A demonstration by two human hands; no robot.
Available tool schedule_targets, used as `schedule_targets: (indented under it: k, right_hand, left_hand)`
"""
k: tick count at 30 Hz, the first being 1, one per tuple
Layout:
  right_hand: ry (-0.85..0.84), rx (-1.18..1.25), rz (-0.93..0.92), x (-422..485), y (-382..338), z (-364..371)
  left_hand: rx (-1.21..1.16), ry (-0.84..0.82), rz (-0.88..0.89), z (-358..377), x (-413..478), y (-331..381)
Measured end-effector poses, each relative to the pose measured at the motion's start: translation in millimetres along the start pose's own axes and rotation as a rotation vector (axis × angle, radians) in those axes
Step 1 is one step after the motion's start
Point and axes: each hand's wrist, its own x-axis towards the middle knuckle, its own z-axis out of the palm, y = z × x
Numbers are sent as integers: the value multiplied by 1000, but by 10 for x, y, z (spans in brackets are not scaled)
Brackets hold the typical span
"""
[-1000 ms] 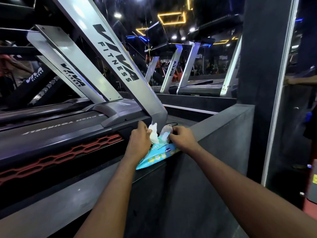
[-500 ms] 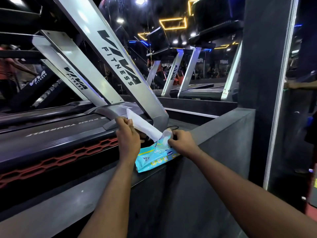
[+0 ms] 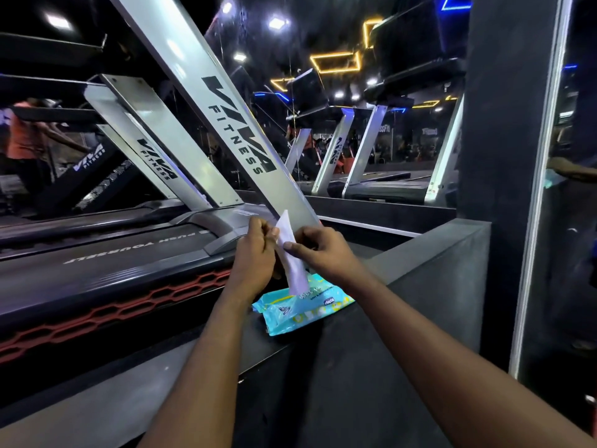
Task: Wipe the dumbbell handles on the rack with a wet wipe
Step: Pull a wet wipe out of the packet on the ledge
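A white wet wipe (image 3: 290, 253) hangs folded between my two hands, above a light blue wipes pack (image 3: 303, 310) that lies on the dark grey ledge (image 3: 429, 250). My left hand (image 3: 256, 253) pinches the wipe's upper left side. On the wipe's right edge, my right hand (image 3: 323, 250) pinches it with thumb and fingers. The wipe's lower end reaches down to the pack's top. No dumbbells or rack are in view.
A treadmill (image 3: 129, 250) with a silver upright marked VIVA FITNESS (image 3: 239, 134) stands just beyond the ledge. Mirrors behind reflect more treadmills. A dark pillar (image 3: 504, 156) rises at the right. A person in an orange top (image 3: 22, 137) is at the far left.
My left hand has pulled the wipe out of the pack and lifted it. My right hand has left the pack and now pinches the wipe too.
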Motion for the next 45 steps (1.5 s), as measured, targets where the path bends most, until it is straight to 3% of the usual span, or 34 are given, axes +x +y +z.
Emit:
schedule_targets:
  k: [8, 18, 26, 34, 42, 45]
  right_hand:
    - [137, 61, 40, 86, 86, 53]
    - [-30, 379, 98, 21, 108, 109]
    - [31, 491, 141, -53, 89, 125]
    - [101, 519, 132, -159, 71, 187]
    - [310, 404, 283, -234, 118, 187]
    - [301, 420, 316, -312, 107, 194]
  left_hand:
    - [-51, 20, -57, -107, 31, 98]
    - [-26, -109, -88, -201, 59, 221]
    - [-80, -153, -71, -254, -27, 209]
    - [110, -76, 6, -219, -117, 200]
    - [-24, -53, -104, -239, -330, 250]
    - [25, -67, -91, -266, -433, 253]
